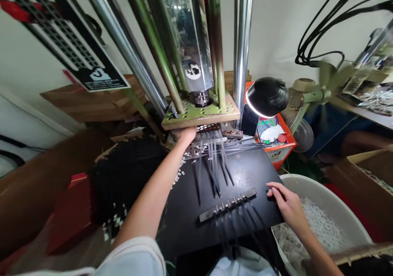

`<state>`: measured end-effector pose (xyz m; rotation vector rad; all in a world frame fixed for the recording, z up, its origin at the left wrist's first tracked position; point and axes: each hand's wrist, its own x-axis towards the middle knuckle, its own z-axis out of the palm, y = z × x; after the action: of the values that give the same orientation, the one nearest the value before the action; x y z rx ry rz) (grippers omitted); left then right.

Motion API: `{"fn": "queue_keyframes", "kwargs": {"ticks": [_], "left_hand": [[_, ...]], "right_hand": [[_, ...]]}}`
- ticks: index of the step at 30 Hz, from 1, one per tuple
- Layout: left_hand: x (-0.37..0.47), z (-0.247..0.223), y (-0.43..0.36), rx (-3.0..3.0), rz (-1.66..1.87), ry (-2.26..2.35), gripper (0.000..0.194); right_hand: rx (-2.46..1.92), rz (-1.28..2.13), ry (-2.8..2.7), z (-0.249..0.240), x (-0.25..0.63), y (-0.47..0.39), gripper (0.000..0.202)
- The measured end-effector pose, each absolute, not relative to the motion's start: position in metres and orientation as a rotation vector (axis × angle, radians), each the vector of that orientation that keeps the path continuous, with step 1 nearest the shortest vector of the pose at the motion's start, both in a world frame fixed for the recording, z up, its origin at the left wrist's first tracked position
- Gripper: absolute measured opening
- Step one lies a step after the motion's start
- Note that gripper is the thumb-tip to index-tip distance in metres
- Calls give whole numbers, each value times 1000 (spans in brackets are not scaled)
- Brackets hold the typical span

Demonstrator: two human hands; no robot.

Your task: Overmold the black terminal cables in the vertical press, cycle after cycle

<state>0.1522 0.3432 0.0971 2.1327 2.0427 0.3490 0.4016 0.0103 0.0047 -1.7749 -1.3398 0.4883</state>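
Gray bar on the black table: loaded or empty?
Loaded: small metal tips line the bar, and black strips trail from it toward the camera.

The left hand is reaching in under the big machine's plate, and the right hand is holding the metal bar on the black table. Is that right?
Not quite: the right hand isn't holding the metal bar. The head view shows it apart from the bar, by the black table's right edge. The rest is right.

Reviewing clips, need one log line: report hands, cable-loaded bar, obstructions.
Left hand reaching under press plate, which hides its fingertips. Right hand near tabletop's right edge, nothing visibly held. Cable-loaded bar on tabletop.
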Motion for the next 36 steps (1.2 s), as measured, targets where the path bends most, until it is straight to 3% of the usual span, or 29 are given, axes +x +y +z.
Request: {"fn": "queue_keyframes", "kwargs": {"ticks": [3, 6, 9, 12, 15, 20, 24, 29, 33, 36], "left_hand": [[147, 88, 307, 2059, 313, 1977, 31], [151, 76, 254, 2066, 376, 1921, 43], [150, 72, 204, 2149, 479, 1945, 44], [135, 72, 174, 2224, 504, 2012, 39], [111, 71, 165, 2205, 493, 2132, 39], [83, 73, 171, 1985, 571, 2403, 42], [81, 75, 172, 1972, 620, 2371, 42], [95, 74, 155, 2202, 768, 1939, 39], [105, 72, 143, 2208, 910, 1411, 33], [107, 67, 145, 2168, 866, 1198, 22]], "right_hand": [[-1526, 530, -1574, 42, 389, 31, 31], [-1299, 247, -2052, 81, 363, 84, 29], [-1501, 49, -2315, 103, 334, 157, 54], [-1710, 142, -2458, 105, 311, 207, 42], [-1786, 131, -2455, 101, 296, 210, 33], [-1793, -21, -2502, 122, 295, 180, 37], [-1715, -89, -2640, 134, 297, 198, 34], [-1502, -171, -2708, 97, 285, 216, 75], [-1261, -178, -2678, 79, 308, 183, 32], [-1375, 31, -2812, 81, 339, 154, 26]]}}
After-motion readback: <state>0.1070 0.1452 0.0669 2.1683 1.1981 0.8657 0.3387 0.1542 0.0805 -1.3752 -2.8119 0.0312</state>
